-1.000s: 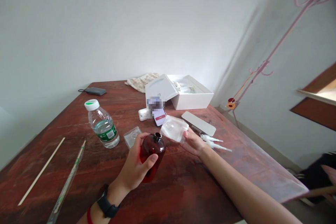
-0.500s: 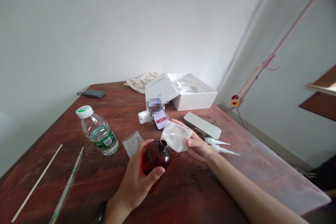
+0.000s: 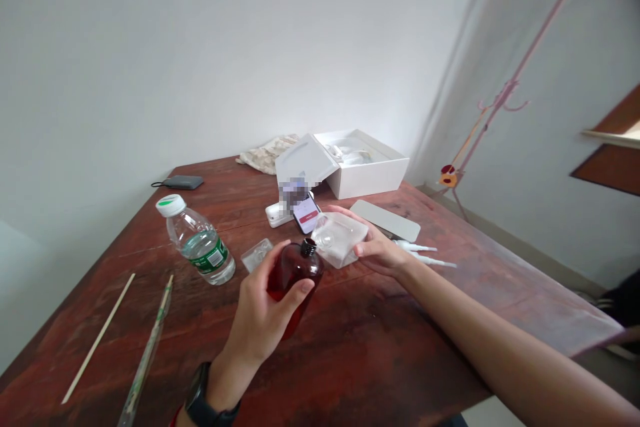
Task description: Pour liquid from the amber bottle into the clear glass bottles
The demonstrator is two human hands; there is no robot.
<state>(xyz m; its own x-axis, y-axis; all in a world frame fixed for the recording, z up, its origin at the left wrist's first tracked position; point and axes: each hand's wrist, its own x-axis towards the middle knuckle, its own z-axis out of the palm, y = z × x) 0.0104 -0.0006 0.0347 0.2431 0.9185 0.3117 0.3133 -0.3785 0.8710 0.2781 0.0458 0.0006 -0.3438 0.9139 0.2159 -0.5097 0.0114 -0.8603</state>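
Amber bottle [image 3: 294, 277] tilted in left hand [image 3: 257, 320].

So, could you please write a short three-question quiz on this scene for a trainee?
1. Which hand grips the dark red bottle with a black neck?
2. True or false: the clear plastic water bottle with a white cap and green label stands upright on the reddish-brown wooden table.
3. What does the right hand hold? A: a white box lid. B: a clear square plastic insert. C: a black wristwatch.

Key:
1. The left hand.
2. False: it lies on its side.
3. B.
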